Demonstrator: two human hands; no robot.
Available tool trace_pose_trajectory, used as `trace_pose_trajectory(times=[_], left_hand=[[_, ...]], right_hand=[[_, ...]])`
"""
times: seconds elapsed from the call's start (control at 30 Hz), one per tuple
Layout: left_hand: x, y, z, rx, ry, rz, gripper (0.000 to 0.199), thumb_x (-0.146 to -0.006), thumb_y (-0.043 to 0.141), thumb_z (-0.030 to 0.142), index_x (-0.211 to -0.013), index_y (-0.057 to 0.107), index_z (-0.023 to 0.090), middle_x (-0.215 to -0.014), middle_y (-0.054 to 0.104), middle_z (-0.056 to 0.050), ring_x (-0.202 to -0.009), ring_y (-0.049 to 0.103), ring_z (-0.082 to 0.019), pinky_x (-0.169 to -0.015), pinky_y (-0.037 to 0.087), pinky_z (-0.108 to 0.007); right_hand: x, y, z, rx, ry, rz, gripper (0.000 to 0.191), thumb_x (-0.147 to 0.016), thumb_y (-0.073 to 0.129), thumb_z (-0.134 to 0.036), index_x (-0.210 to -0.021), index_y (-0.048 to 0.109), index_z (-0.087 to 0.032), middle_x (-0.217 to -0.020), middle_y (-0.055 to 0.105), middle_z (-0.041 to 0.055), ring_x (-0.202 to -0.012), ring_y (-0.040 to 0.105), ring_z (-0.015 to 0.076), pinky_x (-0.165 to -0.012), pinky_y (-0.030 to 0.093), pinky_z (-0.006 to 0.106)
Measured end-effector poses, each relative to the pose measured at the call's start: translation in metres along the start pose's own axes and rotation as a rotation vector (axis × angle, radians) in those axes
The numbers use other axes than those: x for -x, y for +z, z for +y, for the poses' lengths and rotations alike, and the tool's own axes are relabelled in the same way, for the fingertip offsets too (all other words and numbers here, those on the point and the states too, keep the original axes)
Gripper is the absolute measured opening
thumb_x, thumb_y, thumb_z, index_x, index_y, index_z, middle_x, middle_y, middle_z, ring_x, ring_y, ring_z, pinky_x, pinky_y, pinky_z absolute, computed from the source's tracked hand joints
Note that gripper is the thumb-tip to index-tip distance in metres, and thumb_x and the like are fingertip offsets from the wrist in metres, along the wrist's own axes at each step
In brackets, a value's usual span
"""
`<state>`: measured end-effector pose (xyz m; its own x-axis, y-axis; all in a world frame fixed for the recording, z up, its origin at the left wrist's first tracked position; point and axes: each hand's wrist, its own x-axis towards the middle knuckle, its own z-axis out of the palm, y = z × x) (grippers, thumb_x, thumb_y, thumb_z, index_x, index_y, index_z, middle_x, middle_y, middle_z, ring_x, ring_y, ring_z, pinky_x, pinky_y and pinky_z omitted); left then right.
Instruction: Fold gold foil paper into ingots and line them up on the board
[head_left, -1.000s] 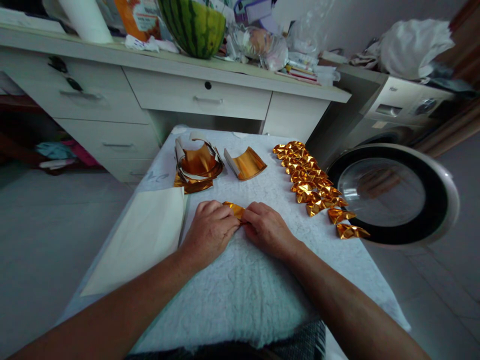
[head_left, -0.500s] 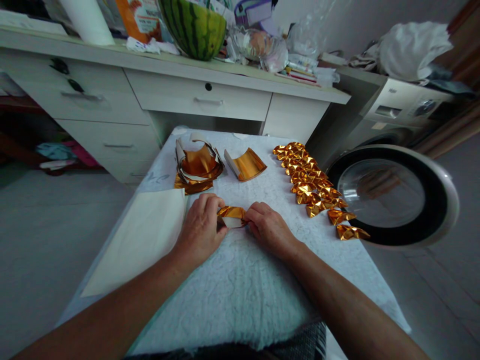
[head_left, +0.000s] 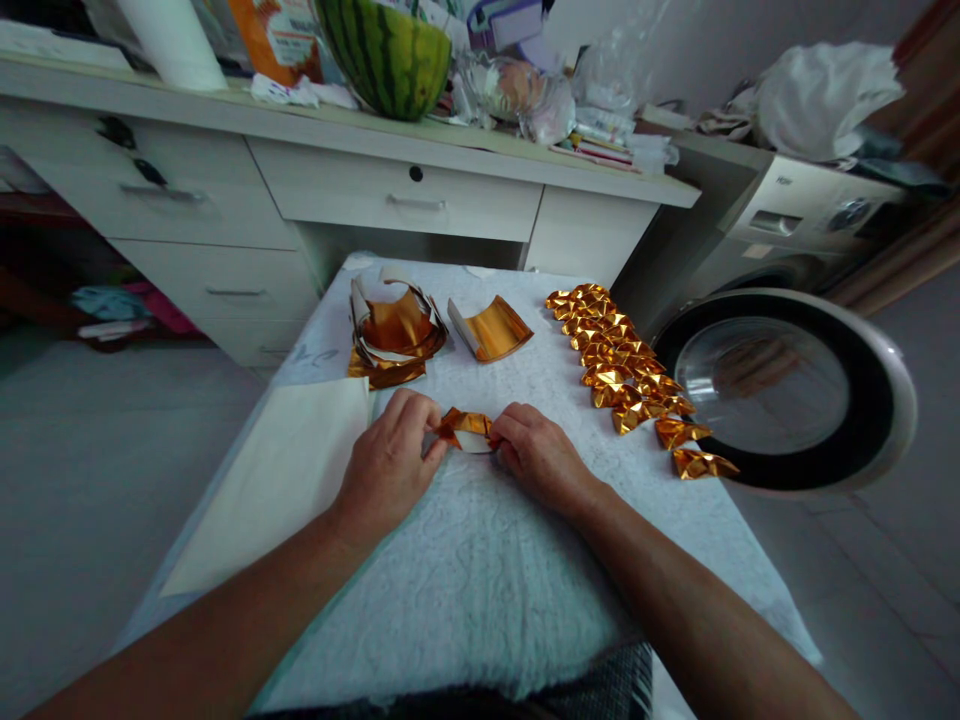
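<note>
White drawers (head_left: 337,190) stand beyond the hands (head_left: 386,455) — to their right, an open silver washing machine (head_left: 814,215); left, grey floor (head_left: 97,440).

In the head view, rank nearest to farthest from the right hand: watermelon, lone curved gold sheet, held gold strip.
1. Held gold strip, left of the right hand.
2. Lone curved gold sheet, ahead, slightly left.
3. Watermelon, farther ahead-left, on the counter.

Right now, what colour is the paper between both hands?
The paper is gold and whitish; head view shows it.
</note>
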<state>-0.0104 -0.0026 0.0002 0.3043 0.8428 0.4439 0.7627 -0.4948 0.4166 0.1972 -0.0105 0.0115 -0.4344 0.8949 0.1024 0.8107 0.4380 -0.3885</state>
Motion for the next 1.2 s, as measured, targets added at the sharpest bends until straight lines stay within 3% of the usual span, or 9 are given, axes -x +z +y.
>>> trace_pose_trajectory(times=[0.33,0.53,0.63,1.03,1.2], left_hand=[[0.0011,0.0034,-0.006,0.002,0.18,-0.121,0.012,-0.086,0.056,0.011,-0.084,0.063,0.02,-0.086,0.059,-0.001,-0.081,0.058,-0.016,-0.074,0.048,-0.03],[0.002,0.0063,-0.007,0.024,0.245,-0.173,0.014,-0.086,0.055,0.009,-0.081,0.063,0.019,-0.095,0.063,-0.003,-0.086,0.059,-0.017,-0.078,0.05,-0.032],[0.001,0.0053,-0.0069,0.007,0.279,-0.228,0.012,-0.086,0.055,0.01,-0.083,0.063,0.019,-0.088,0.066,-0.003,-0.086,0.06,-0.019,-0.08,0.051,-0.035],[0.0,0.0035,-0.007,-0.003,0.222,-0.285,0.01,-0.089,0.056,0.017,-0.081,0.062,0.019,-0.079,0.065,-0.002,-0.079,0.059,-0.019,-0.073,0.049,-0.033],[-0.0002,0.0058,-0.0071,0.053,0.169,-0.301,0.012,-0.09,0.056,0.017,-0.097,0.065,0.021,-0.089,0.065,-0.002,-0.088,0.06,-0.019,-0.08,0.05,-0.034]], right_hand=[[0.0012,0.0005,0.002,-0.018,-0.041,0.03,0.02,-0.079,0.049,-0.003,-0.086,0.06,-0.018,-0.091,0.06,0.0047,-0.088,0.054,0.0169,-0.078,0.042,0.027],[0.0015,0.0023,0.0029,-0.01,-0.07,0.035,0.02,-0.081,0.05,-0.002,-0.085,0.06,-0.018,-0.09,0.061,0.0044,-0.089,0.052,0.0173,-0.078,0.041,0.027],[0.0015,0.0025,0.0039,-0.018,-0.08,0.037,0.021,-0.081,0.05,0.0,-0.085,0.061,-0.018,-0.09,0.063,0.0043,-0.088,0.052,0.0173,-0.079,0.041,0.027],[0.0025,0.0016,0.0068,-0.055,-0.061,0.038,0.018,-0.082,0.054,-0.004,-0.089,0.064,-0.017,-0.089,0.061,0.0047,-0.088,0.053,0.0169,-0.081,0.042,0.028],[0.0013,0.0011,0.0082,-0.091,-0.077,0.039,0.015,-0.087,0.052,-0.008,-0.086,0.064,-0.016,-0.085,0.06,0.0045,-0.085,0.053,0.0169,-0.079,0.042,0.029]])
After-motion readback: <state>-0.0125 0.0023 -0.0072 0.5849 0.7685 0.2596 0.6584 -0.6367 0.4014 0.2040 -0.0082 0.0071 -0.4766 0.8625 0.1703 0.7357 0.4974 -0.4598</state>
